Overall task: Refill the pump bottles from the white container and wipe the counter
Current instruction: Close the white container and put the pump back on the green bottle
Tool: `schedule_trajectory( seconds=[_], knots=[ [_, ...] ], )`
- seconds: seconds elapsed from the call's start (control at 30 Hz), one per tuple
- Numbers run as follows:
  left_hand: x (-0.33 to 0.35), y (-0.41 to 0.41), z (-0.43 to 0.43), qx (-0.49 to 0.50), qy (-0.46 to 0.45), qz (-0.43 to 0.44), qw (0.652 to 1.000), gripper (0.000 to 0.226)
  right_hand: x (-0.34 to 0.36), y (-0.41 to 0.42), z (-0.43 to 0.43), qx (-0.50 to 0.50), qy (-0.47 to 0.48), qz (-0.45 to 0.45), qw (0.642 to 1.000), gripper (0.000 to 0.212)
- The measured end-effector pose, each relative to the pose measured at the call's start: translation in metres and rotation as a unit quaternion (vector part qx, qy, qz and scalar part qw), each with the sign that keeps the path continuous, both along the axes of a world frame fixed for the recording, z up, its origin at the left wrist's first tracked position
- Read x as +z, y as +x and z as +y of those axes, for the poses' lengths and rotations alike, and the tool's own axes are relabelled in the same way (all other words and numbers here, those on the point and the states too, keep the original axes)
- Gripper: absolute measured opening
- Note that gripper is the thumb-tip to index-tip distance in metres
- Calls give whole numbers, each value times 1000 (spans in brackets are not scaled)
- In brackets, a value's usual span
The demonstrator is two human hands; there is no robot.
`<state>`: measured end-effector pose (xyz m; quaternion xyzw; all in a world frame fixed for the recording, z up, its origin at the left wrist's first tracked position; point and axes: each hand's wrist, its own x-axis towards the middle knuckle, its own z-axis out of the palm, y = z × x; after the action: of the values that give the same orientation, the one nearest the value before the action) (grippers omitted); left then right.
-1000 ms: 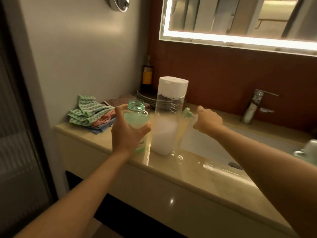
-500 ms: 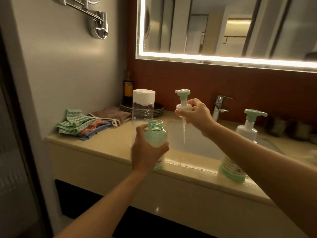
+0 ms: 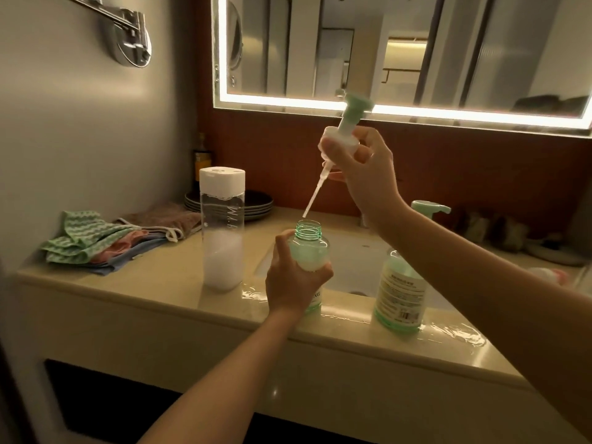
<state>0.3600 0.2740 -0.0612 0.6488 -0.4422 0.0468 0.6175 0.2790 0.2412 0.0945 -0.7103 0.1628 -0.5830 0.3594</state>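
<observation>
Overhead, pump (image 3: 348,121) in right hand (image 3: 365,177) — bottle (image 3: 309,248) below, left hand (image 3: 288,285).

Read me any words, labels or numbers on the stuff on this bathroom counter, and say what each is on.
"NG": end of a word on the open bottle, the rest behind the left hand.
Pale vertical letters on the tall clear container: too faint to read.
Small print and barcode on the capped pump bottle: too small.
Label on the dark corner bottle: blurred.
</observation>
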Motion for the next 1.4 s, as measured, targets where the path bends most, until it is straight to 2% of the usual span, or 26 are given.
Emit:
schedule_trajectory(
  seconds=[0.2,0.4,0.57,0.8,0.97,1.1,1.2,1.23,1.4],
  knots=[
    [0,-2,-2,3,-6,-2,1000,80,-5,-1,-2,5,7,-34,999,34],
    [-2,-1,-2,-11,-3,11,1000,81,-41,3,-9,-7,7,46,999,31],
    [-3,2,-3,-18,3,4,1000,96,-68,14,-14,-24,-2,104,994,37],
    [-3,3,-5,-13,7,-16,1000,93,-91,16,-13,-21,13,191,981,45],
    [-3,3,-6,-8,2,-16,1000,94,-95,14,-13,-49,-6,201,978,56],
    [-3,4,-7,-10,-1,-13,1000,91,-73,22,-20,-26,54,230,971,70],
    [-4,4,-7,-9,-6,-4,1000,88,-63,27,-23,69,82,282,954,50],
    [-3,4,-7,-11,-6,-2,1000,87,-65,28,-23,69,80,282,954,44],
    [-4,4,-8,-23,-5,-3,1000,87,-80,33,-23,-43,15,211,976,41]
  ],
)
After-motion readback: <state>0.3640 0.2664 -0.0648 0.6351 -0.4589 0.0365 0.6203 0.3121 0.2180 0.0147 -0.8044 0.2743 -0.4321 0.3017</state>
